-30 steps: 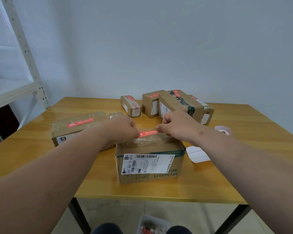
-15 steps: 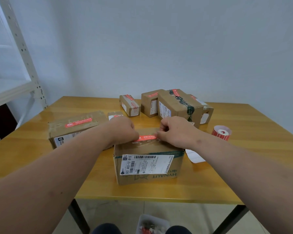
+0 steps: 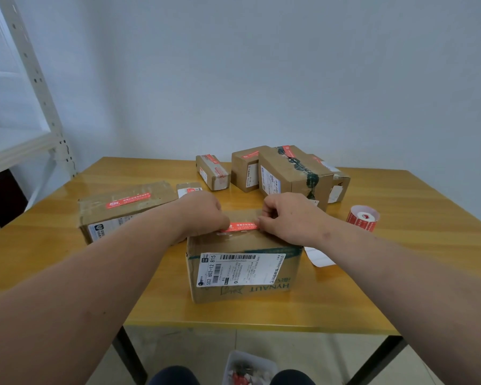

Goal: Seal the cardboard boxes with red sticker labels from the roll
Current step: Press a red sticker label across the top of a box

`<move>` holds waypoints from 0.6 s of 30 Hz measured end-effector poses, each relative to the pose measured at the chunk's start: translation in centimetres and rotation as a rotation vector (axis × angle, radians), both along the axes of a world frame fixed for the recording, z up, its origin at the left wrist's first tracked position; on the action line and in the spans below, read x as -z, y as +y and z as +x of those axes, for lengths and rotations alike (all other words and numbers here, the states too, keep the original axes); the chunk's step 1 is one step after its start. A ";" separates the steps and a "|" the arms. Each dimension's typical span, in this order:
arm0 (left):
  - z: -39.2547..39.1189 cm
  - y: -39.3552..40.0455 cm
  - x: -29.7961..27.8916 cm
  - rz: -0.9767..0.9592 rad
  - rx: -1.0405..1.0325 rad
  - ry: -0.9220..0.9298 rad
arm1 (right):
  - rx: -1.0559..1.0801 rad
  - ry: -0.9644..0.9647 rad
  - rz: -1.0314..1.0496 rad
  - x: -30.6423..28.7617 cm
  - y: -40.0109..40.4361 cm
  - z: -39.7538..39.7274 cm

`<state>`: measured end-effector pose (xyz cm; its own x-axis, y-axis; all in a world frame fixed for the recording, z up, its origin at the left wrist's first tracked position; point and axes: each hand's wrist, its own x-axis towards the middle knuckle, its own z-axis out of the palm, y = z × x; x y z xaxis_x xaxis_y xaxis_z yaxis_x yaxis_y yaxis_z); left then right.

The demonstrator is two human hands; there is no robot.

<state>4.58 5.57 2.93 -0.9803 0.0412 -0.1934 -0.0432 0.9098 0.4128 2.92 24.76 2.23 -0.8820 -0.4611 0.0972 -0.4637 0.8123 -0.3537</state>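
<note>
Pale wall behind, metal shelving [image 3: 34, 87] off to the left, and a yellow wooden table [image 3: 417, 262] in front of me. Near its front edge sits the box [image 3: 243, 270] with the barcode label facing me. On top of it lies the red sticker [image 3: 242, 226], and I've got both ends: left hand [image 3: 203, 213] curled down on the left end, right hand [image 3: 285, 216] pinching the right end with bent fingers. The sticker roll [image 3: 363, 218] stands toward the table's right edge, well apart from the box. A flat box [image 3: 122, 208] already stickered sits toward the left edge, and a cluster of stickered boxes [image 3: 283, 170] lines the back edge.
</note>
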 end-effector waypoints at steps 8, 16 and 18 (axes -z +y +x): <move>-0.3 0.0 0.2 0.026 -0.008 -0.016 | -0.010 -0.017 0.011 -0.3 0.1 0.1; -0.4 0.2 0.1 0.032 0.001 -0.033 | -0.016 -0.029 0.045 -0.5 0.0 0.2; -0.3 0.2 0.1 0.028 0.000 -0.038 | -0.012 -0.030 0.042 -0.5 0.0 0.2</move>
